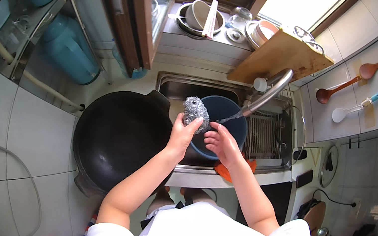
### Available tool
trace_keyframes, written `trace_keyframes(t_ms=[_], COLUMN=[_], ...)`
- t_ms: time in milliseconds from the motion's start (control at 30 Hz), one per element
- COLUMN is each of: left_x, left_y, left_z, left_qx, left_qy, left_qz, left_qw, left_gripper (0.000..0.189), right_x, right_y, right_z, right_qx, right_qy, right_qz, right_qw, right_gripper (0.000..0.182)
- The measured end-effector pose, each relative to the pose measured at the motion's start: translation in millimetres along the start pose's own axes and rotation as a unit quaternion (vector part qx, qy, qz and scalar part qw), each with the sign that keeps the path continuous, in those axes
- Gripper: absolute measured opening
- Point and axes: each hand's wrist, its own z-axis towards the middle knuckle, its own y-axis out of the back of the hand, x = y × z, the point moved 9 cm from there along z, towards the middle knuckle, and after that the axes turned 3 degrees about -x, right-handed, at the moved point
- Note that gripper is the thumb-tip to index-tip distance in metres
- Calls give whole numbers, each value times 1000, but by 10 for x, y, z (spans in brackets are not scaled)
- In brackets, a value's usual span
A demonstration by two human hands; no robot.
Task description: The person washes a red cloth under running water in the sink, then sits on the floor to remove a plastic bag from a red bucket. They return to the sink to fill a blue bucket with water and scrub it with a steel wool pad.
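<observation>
In my left hand (181, 134) is a steel wool scourer (195, 113), gripped between thumb and fingers above the sink. My right hand (222, 141) is beside it with nothing in it, its fingers apart and slightly curled. A thin stream of water runs from the metal faucet (268, 92) towards the hands. Below them a blue plastic bucket (234, 104) stands in the stainless steel sink (170, 89). Left of the sink, a large black wok (120, 137) rests on the counter, tilted with its inside showing.
An orange cloth (223, 173) hangs at the sink's front edge. A wooden cutting board (277, 57) leans behind the faucet. Bowls (197, 16) and chopsticks (211, 19) crowd the windowsill. The open window frame (136, 21) juts over the counter near a blue thermos (69, 50).
</observation>
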Motion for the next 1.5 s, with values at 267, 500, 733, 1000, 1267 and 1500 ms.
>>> trace_keyframes(t_ms=[267, 500, 733, 1000, 1267, 1500], left_x=[-784, -1697, -1924, -2045, -1956, -1893], left_y=[784, 1844, 2159, 2180, 2356, 2385], left_z=[12, 241, 1071, 1290, 1435, 1439], left_qx=[-83, -144, -85, -90, -138, -152], left_qy=[-85, -246, -199, -163, -147, -149], left_qz=[-52, -195, -193, -143, -122, -147], left_qw=[992, 939, 957, 972, 972, 966], left_gripper=[47, 46, 40, 52, 58, 52], right_x=[887, 611, 842, 839, 753, 784], right_y=[-1728, -3458, -3851, -3416, -3369, -3439], right_z=[-524, 286, 1468, 2096, 2188, 2094], right_qx=[-18, 168, -221, -228, -165, -166], right_qy=[442, 435, 557, 406, 443, 439], right_qz=[-370, -345, -415, -121, -73, -141], right_qw=[817, 815, 685, 876, 878, 872], right_gripper=[44, 32, 43, 20, 18, 23])
